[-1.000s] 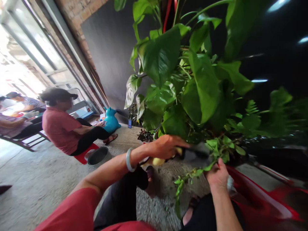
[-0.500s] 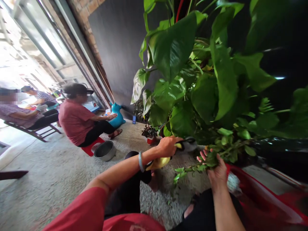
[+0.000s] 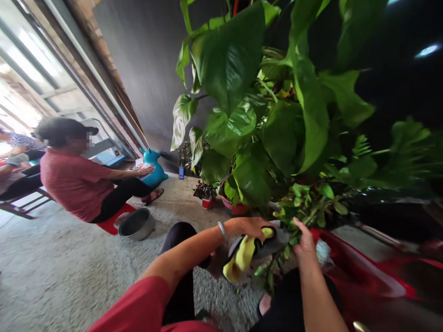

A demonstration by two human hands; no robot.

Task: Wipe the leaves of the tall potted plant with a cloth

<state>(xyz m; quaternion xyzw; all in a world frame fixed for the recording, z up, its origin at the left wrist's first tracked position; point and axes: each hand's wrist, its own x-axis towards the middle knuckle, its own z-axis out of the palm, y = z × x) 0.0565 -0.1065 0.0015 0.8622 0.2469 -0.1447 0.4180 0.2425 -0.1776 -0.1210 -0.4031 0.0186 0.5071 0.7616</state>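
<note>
My left hand point(image 3: 254, 228) is closed on shears with yellow-and-black handles point(image 3: 242, 259); their blurred grey blades reach right, against the leafy stems. Whether the blades are open or closed cannot be made out. My right hand point(image 3: 305, 240) grips a bunch of leafy green stems point(image 3: 292, 226), thumb up, and part of the bunch hangs below it. These stems lean from the low plant at the right. Above both hands rises a large-leaved potted plant point(image 3: 238, 124), its pot partly hidden by leaves.
Beside my right arm lies a red container point(image 3: 367, 272) with a pale crumpled bag point(image 3: 323, 253). At left, a person in a red shirt point(image 3: 74, 182) sits near a grey basin point(image 3: 137, 224) and a blue animal-shaped toy point(image 3: 155, 169). A small red pot point(image 3: 207, 203) stands by the wall.
My view has turned right. The shears have come closer to the stems and their handles have swung. My right hand has changed from spread fingers to a closed grip on the stems.
</note>
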